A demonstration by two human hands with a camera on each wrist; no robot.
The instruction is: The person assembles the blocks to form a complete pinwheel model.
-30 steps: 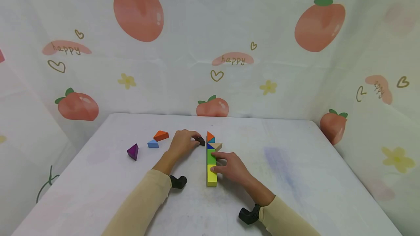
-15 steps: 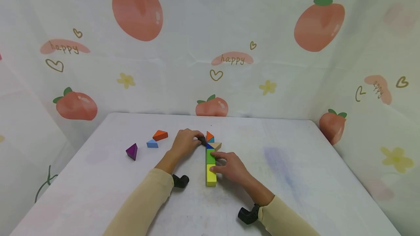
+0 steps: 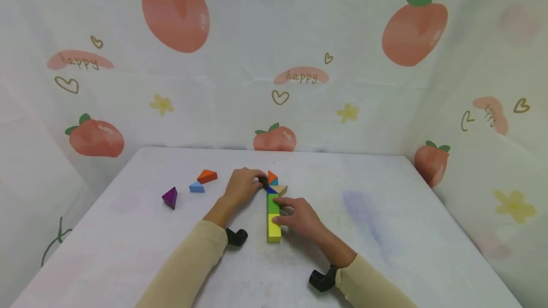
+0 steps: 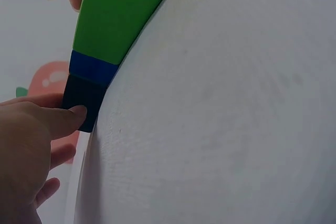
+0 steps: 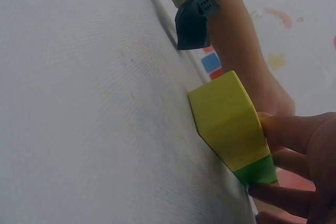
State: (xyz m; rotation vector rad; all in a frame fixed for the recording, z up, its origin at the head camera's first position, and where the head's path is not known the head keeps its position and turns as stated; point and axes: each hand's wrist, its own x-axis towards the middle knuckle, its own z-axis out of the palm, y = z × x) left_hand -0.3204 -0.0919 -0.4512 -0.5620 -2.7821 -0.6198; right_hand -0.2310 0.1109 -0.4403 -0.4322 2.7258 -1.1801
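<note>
My left hand (image 3: 245,185) pinches a small black block (image 3: 263,182) between thumb and fingers. In the left wrist view, the black block (image 4: 84,100) sits against the blue block (image 4: 94,66) at the row's end. The row runs from a yellow block (image 3: 274,232) to a green block (image 3: 272,207), then a blue triangle (image 3: 271,189), a tan triangle (image 3: 280,189), and orange (image 3: 272,178) and teal (image 3: 274,182) triangles farthest away. My right hand (image 3: 301,216) touches the green block with a fingertip and the yellow block with its thumb, fingers spread along the row's right side.
Left of the row lie an orange block (image 3: 207,176), a light blue block (image 3: 197,187) and a purple pyramid-like block (image 3: 170,198). The white table (image 3: 368,232) ends at a fruit-print curtain (image 3: 231,80). A black wrist mount (image 3: 323,280) sticks out near the right sleeve.
My left hand has moved slightly right, bringing the black block against the row beside the blue triangle. My right hand keeps its place on the green and yellow blocks. The view has shifted slightly.
</note>
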